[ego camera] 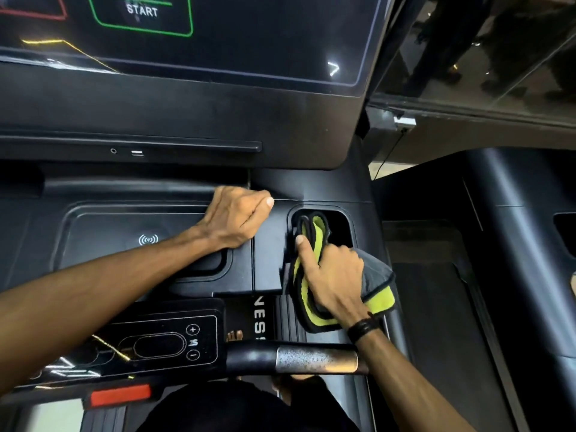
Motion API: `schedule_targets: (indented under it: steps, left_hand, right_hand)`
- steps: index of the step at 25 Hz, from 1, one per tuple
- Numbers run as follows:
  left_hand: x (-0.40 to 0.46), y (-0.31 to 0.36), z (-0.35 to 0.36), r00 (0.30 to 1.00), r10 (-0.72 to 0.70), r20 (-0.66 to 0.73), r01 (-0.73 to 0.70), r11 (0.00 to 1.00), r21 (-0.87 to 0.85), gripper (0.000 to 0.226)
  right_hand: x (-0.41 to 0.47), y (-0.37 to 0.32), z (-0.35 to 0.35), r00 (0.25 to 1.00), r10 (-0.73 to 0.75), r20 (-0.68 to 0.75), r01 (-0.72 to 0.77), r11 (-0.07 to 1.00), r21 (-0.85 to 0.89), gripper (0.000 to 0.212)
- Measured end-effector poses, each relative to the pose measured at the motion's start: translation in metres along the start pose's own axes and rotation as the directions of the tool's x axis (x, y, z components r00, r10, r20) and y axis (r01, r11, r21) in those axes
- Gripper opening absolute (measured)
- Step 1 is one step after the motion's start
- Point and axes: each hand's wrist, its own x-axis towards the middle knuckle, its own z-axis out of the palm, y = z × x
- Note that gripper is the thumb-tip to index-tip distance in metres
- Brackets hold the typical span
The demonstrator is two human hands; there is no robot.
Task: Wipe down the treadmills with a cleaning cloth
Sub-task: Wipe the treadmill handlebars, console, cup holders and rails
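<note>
fluffy cloth [314,241], matt plastic console [268,251], glossy screen [249,42]

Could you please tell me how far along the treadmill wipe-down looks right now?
Nothing can be confirmed as finished. In hand: the right hand grips the cloth, pushing it into the cup holder, while the left hand rests on the console. Possibly left: the screen, handlebar and neighbouring treadmill.

A gym — a black treadmill console [131,232] with a START touchscreen [218,35] at twelve o'clock, another dark treadmill's belt [436,307] at three o'clock.
</note>
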Motion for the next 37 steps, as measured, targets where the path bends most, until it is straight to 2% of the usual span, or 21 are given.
schedule_targets:
  steps: [2,3,4,5,6,7,8,9,10,11,12,17,19,23,25,29,34,37]
  left_hand:
    - [0.0,0.0,-0.002,1.0,-0.001,-0.018,0.001,1.0,-0.013,0.045]
    - [0.0,0.001,-0.002,1.0,-0.008,-0.023,0.008,1.0,-0.019,0.045]
    - [-0.001,0.002,-0.002,0.999,-0.025,-0.028,0.025,0.999,-0.031,0.046]
    - [-0.002,0.003,-0.003,0.998,-0.056,-0.038,0.054,0.997,-0.053,0.048]
    - [-0.003,0.003,-0.007,0.994,-0.097,-0.058,0.092,0.992,-0.084,0.049]
    - [-0.005,0.002,-0.014,0.988,-0.126,-0.084,0.116,0.987,-0.113,0.049]
    - [-0.007,0.0,-0.022,0.984,-0.139,-0.109,0.124,0.984,-0.128,0.049]
    - [-0.009,-0.003,-0.032,0.981,-0.144,-0.126,0.128,0.984,-0.127,0.049]
    - [-0.013,-0.007,-0.043,0.979,-0.148,-0.138,0.133,0.985,-0.112,0.05]
    - [-0.018,-0.011,-0.055,0.977,-0.151,-0.15,0.138,0.986,-0.089,0.051]
    - [-0.024,-0.015,-0.068,0.975,-0.15,-0.164,0.141,0.988,-0.065,0.052]
    - [-0.069,-0.035,-0.126,0.973,-0.169,-0.157,0.186,0.978,0.095,0.052]
    - [-0.089,-0.042,-0.141,0.965,-0.227,-0.131,0.247,0.955,0.165,0.052]
    - [-0.118,-0.056,-0.167,0.924,-0.376,-0.067,0.381,0.892,0.243,0.055]
    - [-0.13,-0.066,-0.177,0.909,-0.413,-0.058,0.412,0.867,0.281,0.056]
    - [-0.153,-0.081,-0.193,0.895,-0.443,-0.055,0.431,0.825,0.365,0.052]
    - [-0.181,-0.088,-0.197,0.887,-0.459,-0.051,0.437,0.798,0.416,0.04]
    - [-0.191,-0.091,-0.183,0.895,-0.44,-0.067,0.422,0.792,0.441,0.042]
  right_hand:
    - [0.002,-0.007,-0.003,0.98,0.189,-0.069,-0.163,0.948,0.273,0.068]
    - [0.004,-0.006,-0.008,0.947,0.311,-0.083,-0.241,0.857,0.456,0.072]
    - [0.007,-0.003,-0.015,0.897,0.435,-0.077,-0.279,0.693,0.664,0.074]
    - [0.01,0.0,-0.019,0.85,0.526,-0.026,-0.271,0.479,0.835,0.074]
    - [0.01,-0.003,-0.022,0.843,0.537,0.042,-0.266,0.348,0.899,0.073]
    - [0.007,-0.011,-0.022,0.877,0.475,0.071,-0.259,0.344,0.903,0.07]
    - [0.002,-0.02,-0.017,0.937,0.346,0.054,-0.236,0.509,0.828,0.063]
    - [-0.005,-0.029,-0.006,0.997,0.073,-0.007,-0.054,0.796,0.603,0.059]
    - [-0.014,-0.037,0.006,0.967,-0.25,0.048,0.227,0.933,0.28,0.067]
    - [-0.019,-0.041,0.019,0.897,-0.426,0.119,0.424,0.905,0.04,0.076]
    - [-0.014,-0.046,0.026,0.861,-0.483,0.158,0.497,0.866,-0.059,0.082]
    - [0.039,-0.087,0.033,0.865,-0.471,0.174,0.497,0.851,-0.17,0.072]
    - [0.029,-0.091,0.038,0.834,-0.525,0.167,0.547,0.827,-0.131,0.064]
    - [-0.001,-0.071,0.04,0.664,-0.713,0.224,0.737,0.674,-0.039,0.057]
    - [0.01,-0.08,0.039,0.654,-0.72,0.234,0.748,0.661,-0.057,0.057]
    - [0.035,-0.123,0.047,0.68,-0.701,0.215,0.728,0.682,-0.078,0.058]
    - [0.058,-0.157,0.058,0.547,-0.814,0.195,0.835,0.547,-0.057,0.055]
    - [0.057,-0.161,0.056,0.546,-0.814,0.198,0.829,0.559,0.012,0.053]
